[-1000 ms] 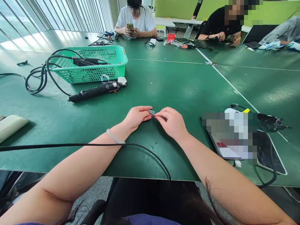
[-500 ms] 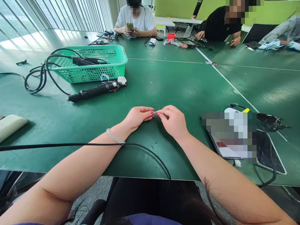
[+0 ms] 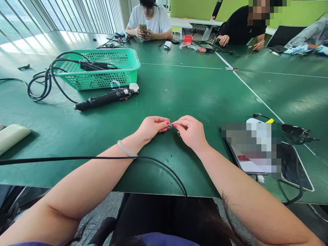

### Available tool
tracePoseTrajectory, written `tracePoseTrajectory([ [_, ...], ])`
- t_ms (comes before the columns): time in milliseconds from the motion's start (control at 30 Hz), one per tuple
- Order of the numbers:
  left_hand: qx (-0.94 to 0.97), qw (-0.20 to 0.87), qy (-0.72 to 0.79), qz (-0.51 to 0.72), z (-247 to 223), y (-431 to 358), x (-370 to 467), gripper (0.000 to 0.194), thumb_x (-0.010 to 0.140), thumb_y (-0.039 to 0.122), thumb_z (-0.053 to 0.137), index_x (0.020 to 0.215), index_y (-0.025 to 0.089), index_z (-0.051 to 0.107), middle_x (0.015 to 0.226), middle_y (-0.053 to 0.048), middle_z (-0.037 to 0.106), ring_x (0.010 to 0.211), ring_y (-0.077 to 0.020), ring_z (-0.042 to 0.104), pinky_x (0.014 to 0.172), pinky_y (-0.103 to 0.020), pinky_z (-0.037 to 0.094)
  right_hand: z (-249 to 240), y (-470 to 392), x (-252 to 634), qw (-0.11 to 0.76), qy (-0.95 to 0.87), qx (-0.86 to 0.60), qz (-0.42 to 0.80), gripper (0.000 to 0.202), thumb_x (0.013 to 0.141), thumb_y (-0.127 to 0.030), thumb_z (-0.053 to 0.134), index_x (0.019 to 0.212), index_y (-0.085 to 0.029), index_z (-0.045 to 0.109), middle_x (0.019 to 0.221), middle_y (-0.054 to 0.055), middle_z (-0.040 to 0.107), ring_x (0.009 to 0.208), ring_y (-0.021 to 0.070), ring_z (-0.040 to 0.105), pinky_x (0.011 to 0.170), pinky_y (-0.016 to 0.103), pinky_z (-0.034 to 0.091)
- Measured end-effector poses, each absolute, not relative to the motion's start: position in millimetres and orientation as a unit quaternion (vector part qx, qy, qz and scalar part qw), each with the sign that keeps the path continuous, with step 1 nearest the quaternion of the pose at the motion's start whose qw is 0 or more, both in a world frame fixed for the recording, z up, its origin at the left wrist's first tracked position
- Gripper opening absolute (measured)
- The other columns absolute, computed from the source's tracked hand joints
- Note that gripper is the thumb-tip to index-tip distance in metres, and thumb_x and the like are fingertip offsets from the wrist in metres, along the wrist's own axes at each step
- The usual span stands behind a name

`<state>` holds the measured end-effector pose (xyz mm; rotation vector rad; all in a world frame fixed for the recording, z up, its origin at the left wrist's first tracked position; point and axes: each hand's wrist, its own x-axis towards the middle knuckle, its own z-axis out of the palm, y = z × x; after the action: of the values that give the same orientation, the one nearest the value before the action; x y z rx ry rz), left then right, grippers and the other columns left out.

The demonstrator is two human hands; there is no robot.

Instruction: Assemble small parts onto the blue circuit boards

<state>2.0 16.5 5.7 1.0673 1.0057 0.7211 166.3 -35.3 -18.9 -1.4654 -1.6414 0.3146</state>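
Near the middle of the green table (image 3: 159, 164), my left hand (image 3: 153, 127) pinches a small metallic piece (image 3: 170, 125) between thumb and fingers. The fingertips of my right hand (image 3: 191, 131) close on the piece's right side, so the hands nearly meet. A tiny light-coloured part (image 3: 178, 134) shows just below my right fingers; whether it is held or lies on the table I cannot tell. The fine shape of the metallic piece is too small to make out.
A green basket (image 3: 102, 80) with cables stands at the back left, a black electric screwdriver (image 3: 105, 99) before it. A black cable (image 3: 77, 158) crosses over my left forearm. Papers (image 3: 256, 160) and a phone-like device (image 3: 294, 171) lie right. People sit across the table.
The small light-coloured part has come into sight below my right fingers. My hands have barely moved. Across the table, the hand of the person in black has shifted slightly.
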Motion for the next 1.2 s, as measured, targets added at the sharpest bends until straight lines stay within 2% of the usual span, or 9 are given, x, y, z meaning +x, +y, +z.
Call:
tracePoseTrajectory([
  [500,0.467,0.708,0.419,0.324,1,19,-1,0.015,0.081,0.012,0.071,0.096,0.011,0.071,0.092,-0.007,0.076,0.084,-0.0107,0.070,0.093,-0.030,0.053,-11,-37,173,0.466,-0.628,-0.613,0.110,0.015,0.084,-0.023,0.064,0.087,-0.025,0.079,0.084,0.003,0.070,0.065,0.0147,0.057,0.063,0.032,0.048],
  [567,0.461,0.707,0.425,0.328,1,19,0,0.015,0.081,0.012,0.071,0.096,0.011,0.071,0.092,-0.007,0.076,0.084,-0.0108,0.070,0.093,-0.030,0.053,-9,-37,181,0.439,-0.623,-0.637,0.121,0.014,0.083,-0.023,0.064,0.084,-0.024,0.078,0.084,0.003,0.071,0.064,0.0144,0.057,0.063,0.032,0.047],
  [667,0.460,0.704,0.431,0.327,0,19,0,0.015,0.081,0.010,0.071,0.096,0.011,0.071,0.091,-0.007,0.076,0.083,-0.0109,0.070,0.093,-0.030,0.052,-9,-38,191,0.326,-0.633,-0.684,0.156,0.006,0.075,-0.025,0.073,0.078,-0.024,0.077,0.074,0.001,0.068,0.061,0.0147,0.054,0.060,0.032,0.044],
  [767,0.466,0.701,0.429,0.325,-1,19,0,0.017,0.079,0.012,0.073,0.096,0.010,0.071,0.091,-0.008,0.076,0.083,-0.0114,0.070,0.092,-0.030,0.053,-12,-39,193,0.260,-0.645,-0.700,0.164,0.004,0.072,-0.027,0.076,0.075,-0.024,0.076,0.073,0.001,0.066,0.061,0.0147,0.053,0.057,0.031,0.042],
  [1000,0.475,0.700,0.425,0.320,0,18,1,0.017,0.078,0.007,0.072,0.096,0.009,0.070,0.090,-0.008,0.076,0.083,-0.0122,0.070,0.088,-0.030,0.054,-10,-40,180,0.200,-0.680,-0.689,0.152,0.013,0.082,-0.017,0.063,0.075,-0.021,0.073,0.077,0.002,0.065,0.069,0.0152,0.057,0.063,0.031,0.044],
  [1200,0.471,0.700,0.428,0.323,-1,18,2,0.018,0.078,0.007,0.072,0.095,0.009,0.071,0.089,-0.008,0.075,0.080,-0.0113,0.069,0.090,-0.031,0.054,-8,-38,178,0.192,-0.703,-0.671,0.135,0.018,0.088,-0.014,0.055,0.082,-0.019,0.071,0.089,0.005,0.070,0.083,0.0178,0.062,0.075,0.032,0.046],
])
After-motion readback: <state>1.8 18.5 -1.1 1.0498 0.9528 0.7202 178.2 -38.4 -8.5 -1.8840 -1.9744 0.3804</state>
